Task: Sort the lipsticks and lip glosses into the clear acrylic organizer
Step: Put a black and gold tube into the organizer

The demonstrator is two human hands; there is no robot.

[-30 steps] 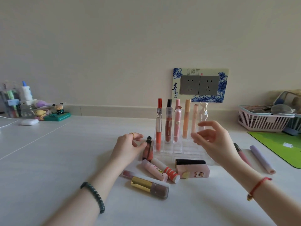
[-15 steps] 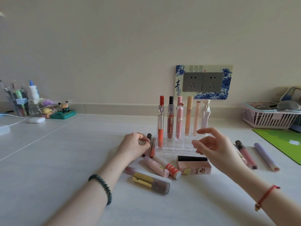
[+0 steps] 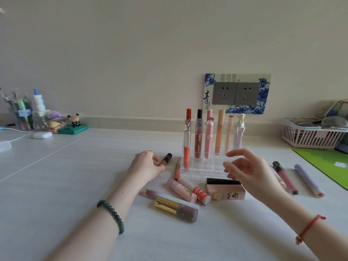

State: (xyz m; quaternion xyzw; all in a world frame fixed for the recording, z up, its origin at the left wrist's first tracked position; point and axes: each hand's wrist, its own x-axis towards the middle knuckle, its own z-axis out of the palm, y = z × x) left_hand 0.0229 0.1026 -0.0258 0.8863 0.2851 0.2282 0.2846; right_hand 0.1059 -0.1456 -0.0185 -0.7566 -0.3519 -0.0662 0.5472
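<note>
Left hand (image 3: 148, 165) pinches a dark-capped lipstick (image 3: 167, 158) (probably to lift it); right hand (image 3: 250, 171) hovers, fingers spread, beside the organizer (image 3: 207, 167), likely to steady it.

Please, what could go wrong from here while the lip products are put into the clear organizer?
1. The right hand hovers open just in front of the clear acrylic organizer; a careless move might topple the tall tubes standing in it, like the white figurine-capped tube.
2. The left hand pinches the black-capped lip tube near one end, so it may slip.
3. The gold-capped gloss lies loose between the forearms and could roll if brushed.
</note>
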